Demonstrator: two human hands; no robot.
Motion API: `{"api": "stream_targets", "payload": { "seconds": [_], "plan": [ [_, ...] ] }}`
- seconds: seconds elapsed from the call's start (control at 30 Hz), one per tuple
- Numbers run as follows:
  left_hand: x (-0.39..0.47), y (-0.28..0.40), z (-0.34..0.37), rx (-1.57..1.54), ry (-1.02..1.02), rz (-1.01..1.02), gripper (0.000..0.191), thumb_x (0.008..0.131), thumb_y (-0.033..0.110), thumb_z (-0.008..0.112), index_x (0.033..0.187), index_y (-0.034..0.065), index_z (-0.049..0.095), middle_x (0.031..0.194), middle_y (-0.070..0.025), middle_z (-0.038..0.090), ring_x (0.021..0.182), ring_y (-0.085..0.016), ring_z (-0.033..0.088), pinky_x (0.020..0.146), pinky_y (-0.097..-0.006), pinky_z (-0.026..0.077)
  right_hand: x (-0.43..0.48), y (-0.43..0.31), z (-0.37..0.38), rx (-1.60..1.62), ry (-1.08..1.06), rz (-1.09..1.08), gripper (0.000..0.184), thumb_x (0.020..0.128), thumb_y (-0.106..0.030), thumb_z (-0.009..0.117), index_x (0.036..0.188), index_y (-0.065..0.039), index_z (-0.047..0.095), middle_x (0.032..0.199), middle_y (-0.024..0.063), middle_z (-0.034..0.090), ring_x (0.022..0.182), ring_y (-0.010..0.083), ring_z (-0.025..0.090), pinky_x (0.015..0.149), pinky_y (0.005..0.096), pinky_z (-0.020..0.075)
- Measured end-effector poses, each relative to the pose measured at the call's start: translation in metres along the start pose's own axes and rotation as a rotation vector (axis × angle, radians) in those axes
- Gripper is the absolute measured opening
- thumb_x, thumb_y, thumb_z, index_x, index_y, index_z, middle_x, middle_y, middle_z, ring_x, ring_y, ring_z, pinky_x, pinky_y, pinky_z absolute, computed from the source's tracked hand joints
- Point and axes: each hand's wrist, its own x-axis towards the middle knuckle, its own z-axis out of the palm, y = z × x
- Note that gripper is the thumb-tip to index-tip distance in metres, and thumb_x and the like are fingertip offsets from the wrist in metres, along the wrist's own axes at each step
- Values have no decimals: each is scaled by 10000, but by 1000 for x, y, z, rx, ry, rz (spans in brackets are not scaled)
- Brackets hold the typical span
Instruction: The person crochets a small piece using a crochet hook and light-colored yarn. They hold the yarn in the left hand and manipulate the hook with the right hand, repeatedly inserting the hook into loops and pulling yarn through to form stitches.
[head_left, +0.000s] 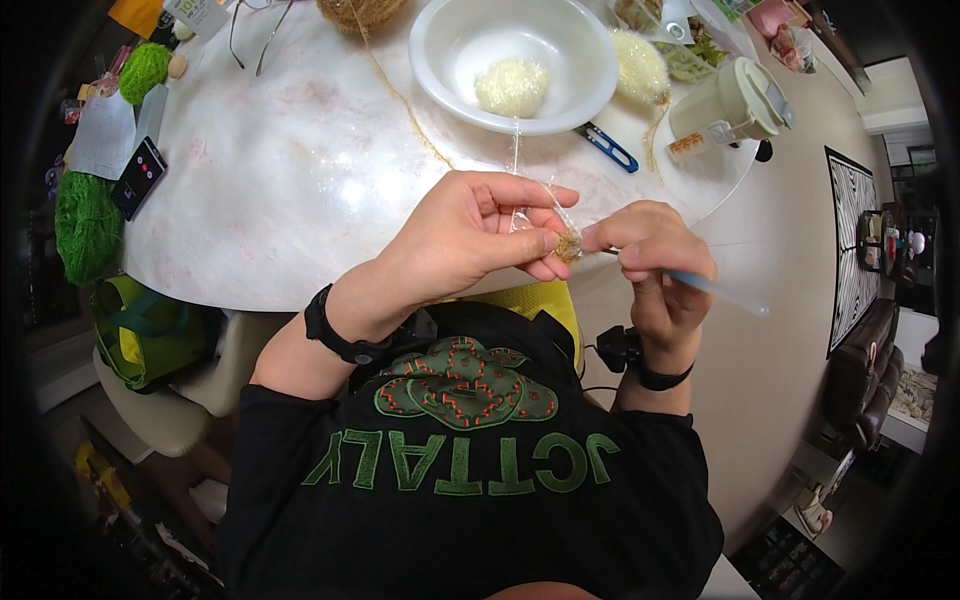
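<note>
Between thumb and fingers, my left hand (480, 225) pinches a small brown crocheted piece (568, 246). A strand of white glittery yarn (516, 154) runs over that hand's fingers from a pale yellow-white ball of yarn (513, 86). The ball lies inside a white plastic bowl (431, 71). My right hand (660, 259) grips a crochet hook (697, 281) by its translucent bluish handle. The hook's dark shaft points left to the crocheted piece, and its tip is hidden there.
On the marble-patterned table (247, 180) lie blue thread snips (611, 148), a second pale yarn ball (640, 69), a brown yarn ball (358, 11) and glasses (259, 37). A lidded cup (724, 101) stands at the right edge. Leftward are a phone (139, 178) and green yarn (86, 225).
</note>
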Motion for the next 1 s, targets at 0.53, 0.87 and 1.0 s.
{"api": "stream_targets", "payload": {
  "seconds": [0.53,0.87,1.0],
  "plan": [
    [-9,28,46,-157,-178,9,380,893,-31,544,1252,-121,460,931,-123,621,781,-206,678,714,-283,582,-23,-16,-3,10,276,-262,140,962,-192,492,997,-115,381,897,152,646,786,298,641,670,393,516],
    [0,1,40,-269,-106,44,468,888,13,567,1326,-62,421,946,-85,595,761,-190,676,676,-256,569,-29,5,24,216,398,-91,70,912,-155,580,939,-125,523,943,111,630,834,244,580,724,337,485],
    [0,-2,36,-288,-60,93,518,882,5,576,1360,-45,383,956,-74,596,806,-164,660,726,-250,549,-24,-3,14,-34,281,-120,87,862,-105,627,941,-105,592,960,116,635,866,255,592,742,345,495]
  ]
}}
